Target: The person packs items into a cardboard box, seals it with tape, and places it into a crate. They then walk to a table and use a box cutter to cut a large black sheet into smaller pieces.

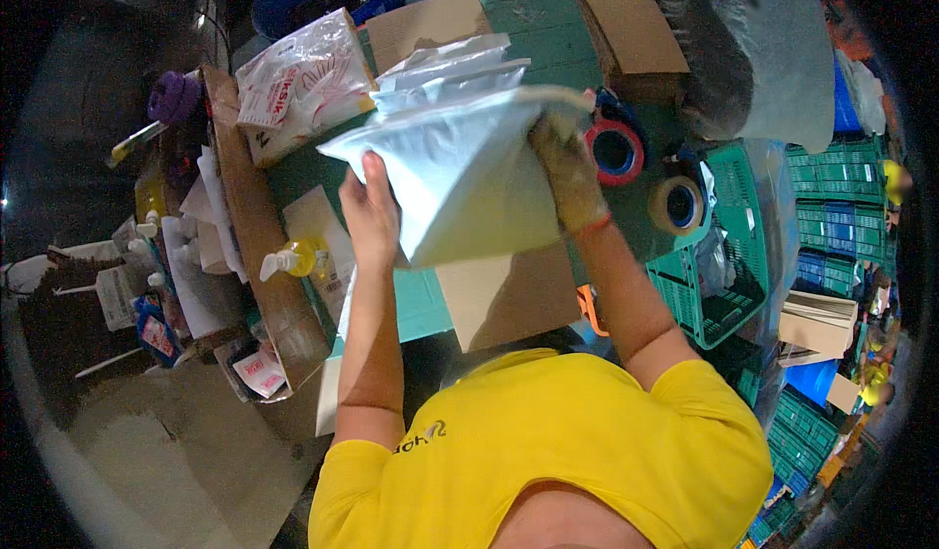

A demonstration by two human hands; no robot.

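A large, pale silvery bag [479,172] is held up in front of me above the table, its lower part tinted yellowish. My left hand [373,211] grips its left side, thumb pointing up along the front. My right hand [567,167], in a dirty tan work glove, is closed on the bag's right side; its fingertips are partly hidden and a little blurred. More silvery bags [445,69] lie just behind the held one. Below it is a flat piece of brown cardboard [509,299].
Right of the bag are a red tape roll [614,152], a tan tape roll [675,205] and a green crate [738,255]. Left are a printed plastic bag [308,84], a yellow pump bottle [305,255] and a cardboard box [256,206] of supplies. Folded cardboard [631,21] lies at the back.
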